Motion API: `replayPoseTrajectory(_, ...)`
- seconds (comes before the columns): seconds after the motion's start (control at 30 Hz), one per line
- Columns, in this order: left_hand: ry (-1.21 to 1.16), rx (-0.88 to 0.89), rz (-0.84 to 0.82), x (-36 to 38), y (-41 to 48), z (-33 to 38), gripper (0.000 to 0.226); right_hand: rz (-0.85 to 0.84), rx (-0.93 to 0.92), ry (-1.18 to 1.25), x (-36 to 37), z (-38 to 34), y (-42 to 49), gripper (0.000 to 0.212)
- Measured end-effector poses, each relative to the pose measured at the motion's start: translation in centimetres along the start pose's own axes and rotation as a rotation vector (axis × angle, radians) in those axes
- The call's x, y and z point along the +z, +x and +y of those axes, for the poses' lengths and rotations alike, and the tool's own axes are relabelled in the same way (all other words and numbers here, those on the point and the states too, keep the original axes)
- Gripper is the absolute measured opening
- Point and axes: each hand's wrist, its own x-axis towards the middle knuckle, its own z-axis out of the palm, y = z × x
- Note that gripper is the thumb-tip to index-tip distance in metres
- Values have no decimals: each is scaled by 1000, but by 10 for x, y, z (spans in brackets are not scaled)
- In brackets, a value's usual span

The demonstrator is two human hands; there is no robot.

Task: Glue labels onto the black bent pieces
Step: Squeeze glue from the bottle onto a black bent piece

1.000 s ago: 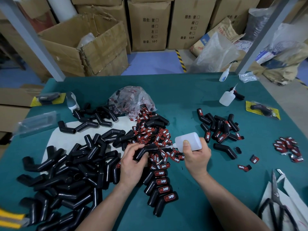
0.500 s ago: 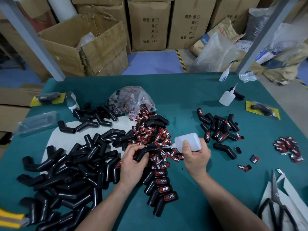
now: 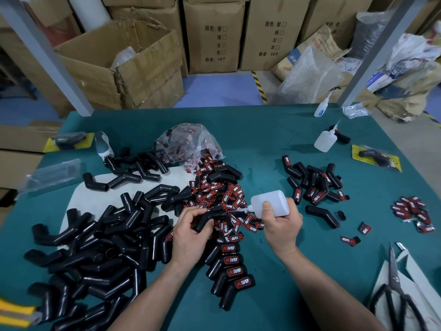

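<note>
Mid-table, left hand (image 3: 188,235) gripping bent piece (image 3: 210,215), right hand (image 3: 281,225) gripping glue bottle (image 3: 269,201), green tabletop (image 3: 274,306) between forearms

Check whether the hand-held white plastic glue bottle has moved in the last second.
No: the white plastic glue bottle keeps its spot beside the lone black bent piece.

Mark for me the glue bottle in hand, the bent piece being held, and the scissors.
glue bottle (image 3: 274,199): head view, on its white body.
bent piece (image 3: 210,215): head view, on its elbow.
scissors (image 3: 395,271): head view, on the blades near the pivot.
</note>
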Motion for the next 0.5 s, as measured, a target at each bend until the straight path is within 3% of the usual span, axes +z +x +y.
replayPoseTrajectory(0.1,3,-4,-17,0,0,0,29,-10,-13,-8,1,1,-2,40)
replayPoseTrajectory(0.23,4,-18,-13,0,0,-1,36,-1,-8,-11,0,0,1,33)
replayPoseTrajectory(0.5,10,-14,-22,0,0,1,29,-27,-5,-8,1,0,-2,32)
